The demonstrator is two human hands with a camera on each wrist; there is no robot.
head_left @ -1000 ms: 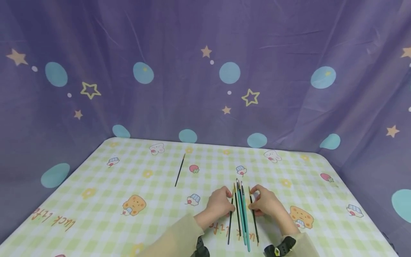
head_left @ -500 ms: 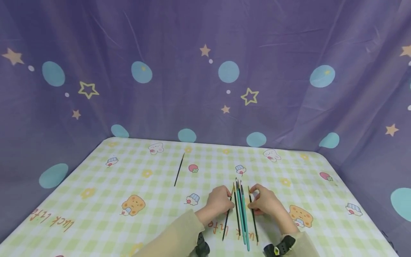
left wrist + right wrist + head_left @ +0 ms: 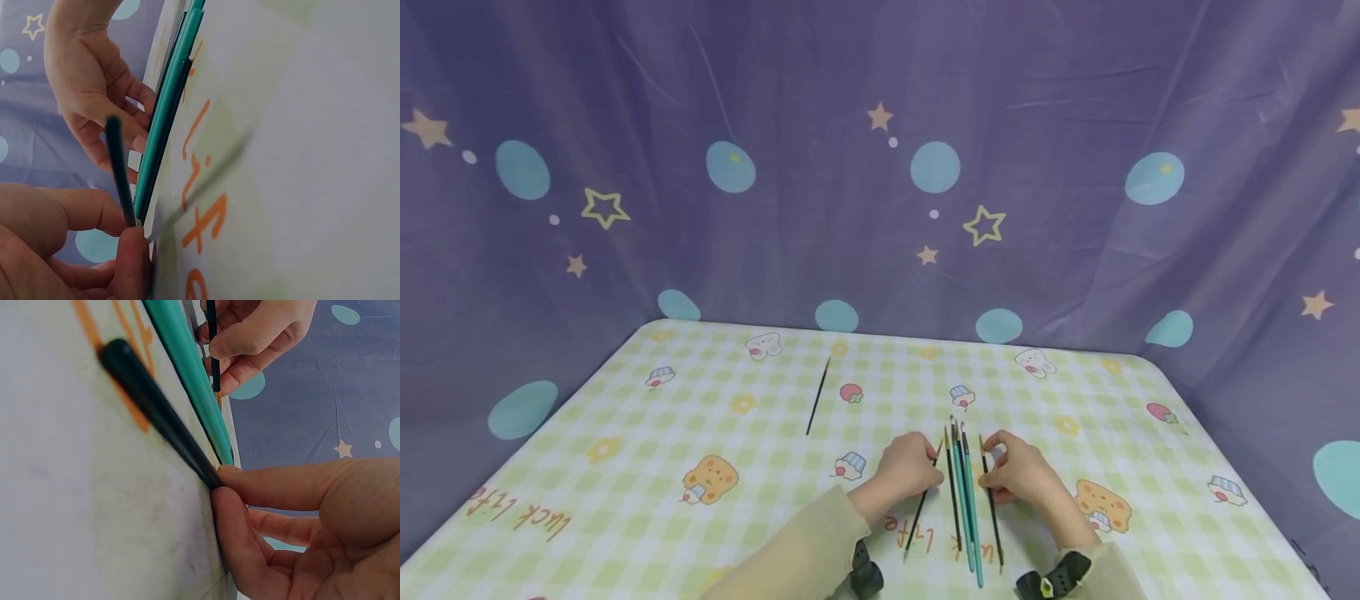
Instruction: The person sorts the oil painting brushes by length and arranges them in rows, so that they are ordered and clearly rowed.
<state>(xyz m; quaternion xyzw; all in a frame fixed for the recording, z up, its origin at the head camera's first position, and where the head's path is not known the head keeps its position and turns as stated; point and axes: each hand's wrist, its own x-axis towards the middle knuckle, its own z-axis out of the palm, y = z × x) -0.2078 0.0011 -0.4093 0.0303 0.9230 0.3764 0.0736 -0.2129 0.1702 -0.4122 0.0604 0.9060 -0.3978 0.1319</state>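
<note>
My left hand pinches a thin dark paintbrush between thumb and finger. Its handle slants toward the lower left, and in the left wrist view the handle end stands off the cloth. Opposite, my right hand pinches another dark paintbrush near its upper part. Between the hands lie several brushes side by side, bristles pointing away: teal-handled paintbrushes and a dark paintbrush on their left. In the right wrist view, the right hand's fingertips close on the dark handle.
A single dark paintbrush lies apart, farther back and left. The table is covered by a green-and-white checked tablecloth with cartoon prints. Behind it hangs a purple curtain with stars and blue ovals.
My left hand has shifted slightly left with its paintbrush, whose handle end has swung left, away from the other brushes. My right hand has stayed almost still.
</note>
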